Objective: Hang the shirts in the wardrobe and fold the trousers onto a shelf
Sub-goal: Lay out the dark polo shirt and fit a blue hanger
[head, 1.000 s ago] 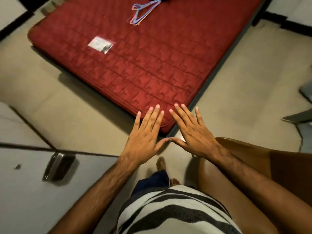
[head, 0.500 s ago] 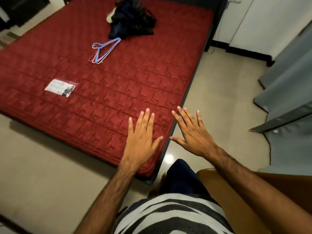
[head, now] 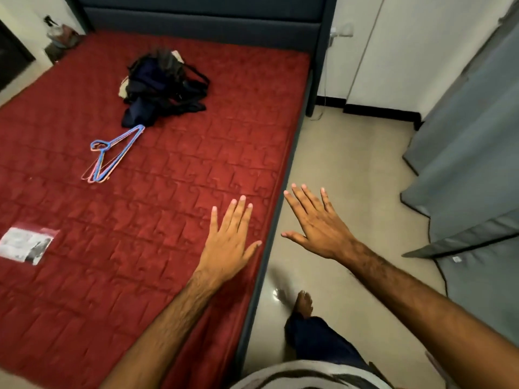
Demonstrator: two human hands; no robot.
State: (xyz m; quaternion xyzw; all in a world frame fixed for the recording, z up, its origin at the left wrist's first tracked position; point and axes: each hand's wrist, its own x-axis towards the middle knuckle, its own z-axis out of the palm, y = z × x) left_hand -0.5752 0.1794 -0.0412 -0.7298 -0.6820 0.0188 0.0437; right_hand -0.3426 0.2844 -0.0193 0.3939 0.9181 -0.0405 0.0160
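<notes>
1. Clothes (head: 164,85) lie in a dark heap on the red mattress (head: 174,192), toward the headboard (head: 202,23) — shirts and trousers cannot be told apart in it.
2. Hangers (head: 112,153), blue and pink, lie just beside the heap, bare of any garment.
3. Left hand (head: 229,242) hovers over the mattress near its edge, fingers straight and spread, holding nothing.
4. Right hand (head: 317,226) hovers over the floor (head: 351,178), fingers wide, also holding nothing.
5. Nothing appears hung or folded — by my reading the task is at its start, with the heap well apart from both hands and the whole job left.
</notes>
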